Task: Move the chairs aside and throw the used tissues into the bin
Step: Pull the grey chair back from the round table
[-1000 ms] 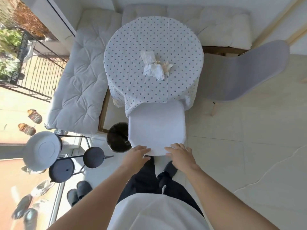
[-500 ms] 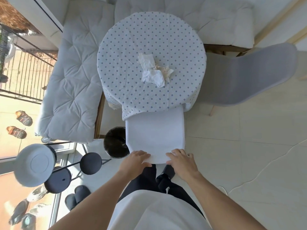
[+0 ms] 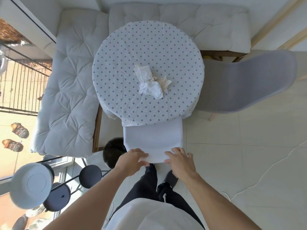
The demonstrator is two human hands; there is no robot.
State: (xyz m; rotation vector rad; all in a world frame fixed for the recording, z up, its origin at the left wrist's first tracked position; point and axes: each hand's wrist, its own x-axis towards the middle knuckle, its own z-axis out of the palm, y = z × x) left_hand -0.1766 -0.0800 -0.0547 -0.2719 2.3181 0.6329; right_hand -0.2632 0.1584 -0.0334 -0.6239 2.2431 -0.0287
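Both hands are gripping the top edge of the white chair [image 3: 153, 140] back. Left hand [image 3: 132, 161] is curling its grip over the edge's left part, thumb underneath; right hand [image 3: 181, 161] is closing its grip on the right part, fingers spread on the back. The chair is sitting tucked under the near edge of the round surface [image 3: 116, 77] with the dotted cloth. Crumpled used tissues [image 3: 152, 82] are lying at the centre of that surface. The dark bin [image 3: 113, 151] is standing on the floor just beside the white chair, near the left hand. A grey chair [image 3: 249, 83] is standing at the surface's right side.
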